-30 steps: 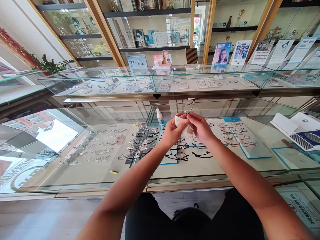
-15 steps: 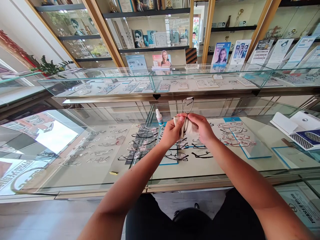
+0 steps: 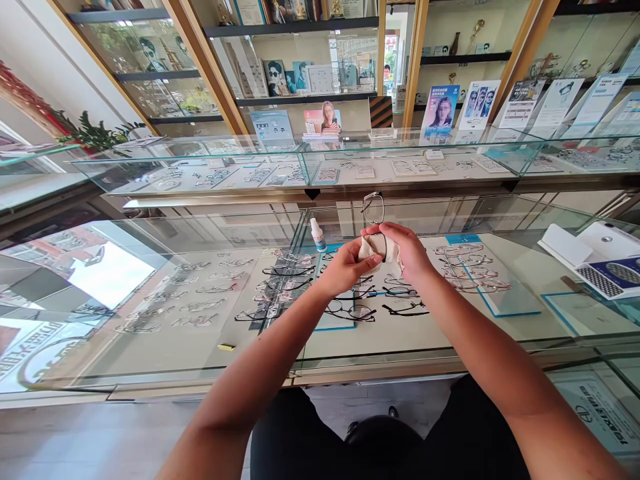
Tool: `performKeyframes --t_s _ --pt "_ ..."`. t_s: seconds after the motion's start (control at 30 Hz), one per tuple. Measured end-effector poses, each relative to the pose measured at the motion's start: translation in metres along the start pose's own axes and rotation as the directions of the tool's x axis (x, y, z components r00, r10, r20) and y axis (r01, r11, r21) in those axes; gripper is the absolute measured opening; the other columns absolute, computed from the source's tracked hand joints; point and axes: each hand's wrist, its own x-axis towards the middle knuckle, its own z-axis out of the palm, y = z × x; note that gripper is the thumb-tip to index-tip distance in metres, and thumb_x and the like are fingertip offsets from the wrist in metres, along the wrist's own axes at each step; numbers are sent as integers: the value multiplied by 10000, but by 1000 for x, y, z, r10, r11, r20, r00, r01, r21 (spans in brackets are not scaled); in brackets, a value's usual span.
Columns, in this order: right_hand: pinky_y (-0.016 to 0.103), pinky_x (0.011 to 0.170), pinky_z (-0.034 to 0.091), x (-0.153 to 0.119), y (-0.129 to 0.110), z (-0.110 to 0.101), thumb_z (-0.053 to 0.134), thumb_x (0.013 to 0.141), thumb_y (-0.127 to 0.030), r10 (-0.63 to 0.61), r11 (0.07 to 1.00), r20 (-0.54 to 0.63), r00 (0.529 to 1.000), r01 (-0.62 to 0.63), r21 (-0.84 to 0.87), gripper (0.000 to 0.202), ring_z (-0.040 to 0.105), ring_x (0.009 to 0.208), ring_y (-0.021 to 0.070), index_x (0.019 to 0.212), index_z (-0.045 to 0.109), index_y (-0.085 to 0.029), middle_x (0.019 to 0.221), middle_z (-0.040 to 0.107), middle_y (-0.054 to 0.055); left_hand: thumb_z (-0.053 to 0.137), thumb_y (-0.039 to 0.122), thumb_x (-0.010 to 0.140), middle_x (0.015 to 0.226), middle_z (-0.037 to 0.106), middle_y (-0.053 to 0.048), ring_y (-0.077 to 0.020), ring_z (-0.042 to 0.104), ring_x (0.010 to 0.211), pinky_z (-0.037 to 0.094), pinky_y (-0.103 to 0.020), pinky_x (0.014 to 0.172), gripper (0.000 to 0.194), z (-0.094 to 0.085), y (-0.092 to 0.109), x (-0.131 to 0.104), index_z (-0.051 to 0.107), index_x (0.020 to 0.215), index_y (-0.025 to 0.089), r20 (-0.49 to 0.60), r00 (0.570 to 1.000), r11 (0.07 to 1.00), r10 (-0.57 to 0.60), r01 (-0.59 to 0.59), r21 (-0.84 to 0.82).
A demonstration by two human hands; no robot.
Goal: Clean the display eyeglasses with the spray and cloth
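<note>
A pair of thin-framed glasses (image 3: 374,208) is held up over the glass counter, one lens standing above my fingers and the other part against a cream cloth (image 3: 393,255). My left hand (image 3: 349,267) is closed on the cloth, its thumb pressed over the cloth's lower part. My right hand (image 3: 411,253) grips the glasses and cloth from the right, fingers bent over the top. Just left of the hands, a small white spray bottle (image 3: 317,235) stands upright on the counter.
Rows of glasses (image 3: 289,283) lie under the glass counter top (image 3: 200,363). An open white box (image 3: 600,257) is at the right, a small yellow object (image 3: 227,347) near the front edge. Behind stands another display case (image 3: 225,193) with upright cards.
The glasses have turned slightly between my hands. My left hand has shifted a little right and its thumb has moved lower on the cloth; my right fingers now arch higher over it.
</note>
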Motion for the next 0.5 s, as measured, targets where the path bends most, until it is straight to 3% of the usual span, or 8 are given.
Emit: performKeyframes --t_s 0.1,0.2,0.33,0.5 --pt "467 1031 653 0 1 1 967 774 -617 19 1000 32 999 -18 -8 374 833 1088 307 894 905 -268 1152 910 83 1009 518 786 666 403 85 -72 287 571 203 -255 531 533 1 -2 1 589 886 206 -33 999 1000 -13 12 -28" --pt "463 1110 633 -2 3 4 969 786 -657 -7 1000 74 997 8 -7 433 807 1231 315 1001 907 -286 1251 896 72 1034 491 747 664 431 78 -68 309 563 207 -252 529 530 1 -2 2 615 881 195 -123 992 999 -21 15 -50" --pt "429 1185 592 -5 7 7 882 875 -744 -82 991 96 992 92 -102 515 783 1264 270 1198 885 -344 1309 876 27 1036 549 733 664 493 64 -68 353 558 257 -241 529 553 0 0 3 655 896 183 -225 974 997 2 -19 -77" --pt "435 1266 539 -5 10 3 750 1000 -754 -138 954 187 973 182 -238 482 753 1335 266 1257 866 -363 1342 857 21 992 690 759 581 442 87 -59 315 498 233 -230 480 627 2 -2 4 598 813 205 -284 958 997 30 -50 -63"
